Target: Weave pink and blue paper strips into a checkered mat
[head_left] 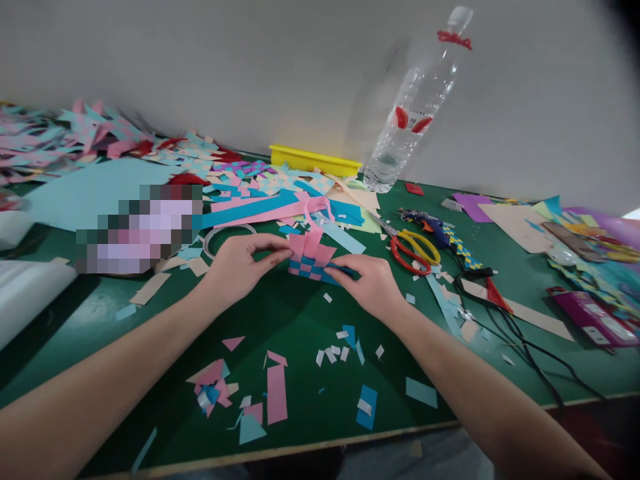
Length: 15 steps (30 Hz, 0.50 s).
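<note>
Between my two hands is a small woven paper piece (306, 269), a checker of pink and blue strips with loose pink ends standing up along its top. Thumb and forefinger of my left hand (245, 261) pinch its upper left edge. At its right side, my right hand (367, 283) is closed on a blue paper strip (350, 271) that runs out of the weave. The piece is held just above the green table (300, 320). Behind it lie long pink and blue paper strips (255, 210).
Red and yellow scissors (411, 252) lie right of my hands, near a glue gun (433, 227) with black cables (525, 340). A clear plastic bottle (413, 113) leans against the wall. Paper scraps (277, 393) lie in front. A yellow tray (315, 161) stands at the back.
</note>
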Each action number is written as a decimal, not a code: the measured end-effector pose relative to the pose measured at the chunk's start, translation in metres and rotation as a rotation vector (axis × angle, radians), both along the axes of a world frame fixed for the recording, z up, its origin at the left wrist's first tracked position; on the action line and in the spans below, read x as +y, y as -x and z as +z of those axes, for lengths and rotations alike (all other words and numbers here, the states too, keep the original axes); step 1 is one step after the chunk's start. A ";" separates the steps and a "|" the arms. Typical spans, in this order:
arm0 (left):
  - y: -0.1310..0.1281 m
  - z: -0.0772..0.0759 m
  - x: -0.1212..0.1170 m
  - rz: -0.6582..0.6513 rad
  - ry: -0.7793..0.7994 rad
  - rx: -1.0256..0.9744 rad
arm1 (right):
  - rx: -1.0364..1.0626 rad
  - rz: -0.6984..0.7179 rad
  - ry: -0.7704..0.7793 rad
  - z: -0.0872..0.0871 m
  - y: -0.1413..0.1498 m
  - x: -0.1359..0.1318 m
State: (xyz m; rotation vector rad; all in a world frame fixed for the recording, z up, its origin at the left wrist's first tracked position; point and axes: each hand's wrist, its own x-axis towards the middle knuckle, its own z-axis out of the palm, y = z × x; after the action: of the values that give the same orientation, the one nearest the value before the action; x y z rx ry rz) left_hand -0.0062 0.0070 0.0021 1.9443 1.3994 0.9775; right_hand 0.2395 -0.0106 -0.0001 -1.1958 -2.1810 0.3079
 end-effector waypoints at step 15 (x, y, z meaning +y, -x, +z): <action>-0.007 -0.003 -0.005 -0.068 -0.023 -0.024 | 0.080 0.042 -0.068 0.003 0.005 -0.008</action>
State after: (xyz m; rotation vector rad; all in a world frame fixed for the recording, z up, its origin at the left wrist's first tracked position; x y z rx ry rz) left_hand 0.0003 0.0018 -0.0005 1.9771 1.3061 0.9861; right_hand 0.2346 -0.0182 0.0027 -1.0839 -2.1329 0.2921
